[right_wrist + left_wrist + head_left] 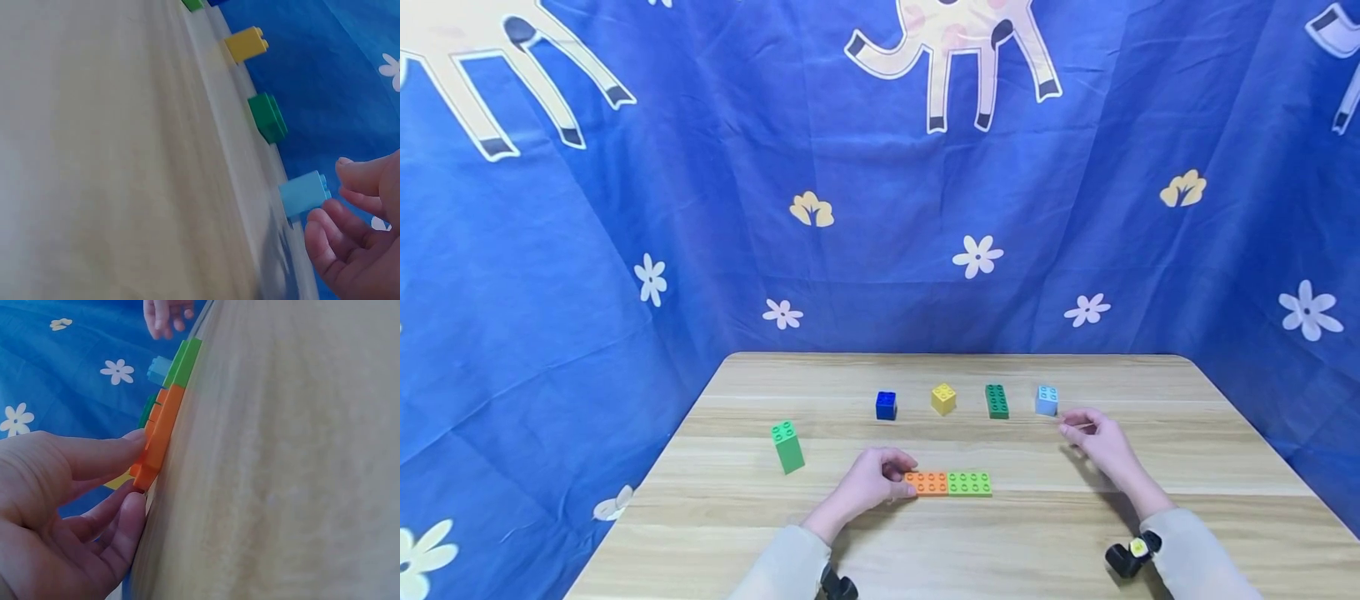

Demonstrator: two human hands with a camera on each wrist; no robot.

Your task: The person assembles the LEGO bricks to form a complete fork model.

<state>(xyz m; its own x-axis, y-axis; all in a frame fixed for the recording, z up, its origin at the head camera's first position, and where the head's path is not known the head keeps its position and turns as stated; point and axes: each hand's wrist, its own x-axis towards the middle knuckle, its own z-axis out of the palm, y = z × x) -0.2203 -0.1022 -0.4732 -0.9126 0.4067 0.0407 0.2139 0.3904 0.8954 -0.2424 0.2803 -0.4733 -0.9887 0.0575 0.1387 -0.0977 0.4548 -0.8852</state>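
My left hand (871,482) pinches the left end of an orange brick (927,483) between thumb and fingers. A lime-green brick (970,484) lies end to end with the orange one, making one straight row on the table. In the left wrist view the thumb rests at the orange brick's studded edge (156,437). My right hand (1096,442) is beside a light blue brick (1047,400), fingers loosely bent and parted, holding nothing. The right wrist view shows the thumb and fingertips (317,232) close to the light blue brick's studded end.
Behind the row stand a dark blue brick (886,406), a yellow brick (943,399) and a dark green brick (997,402). A tall green brick (787,447) is upright at the left. The wooden table (1045,550) meets a blue patterned cloth (880,208) at the back.
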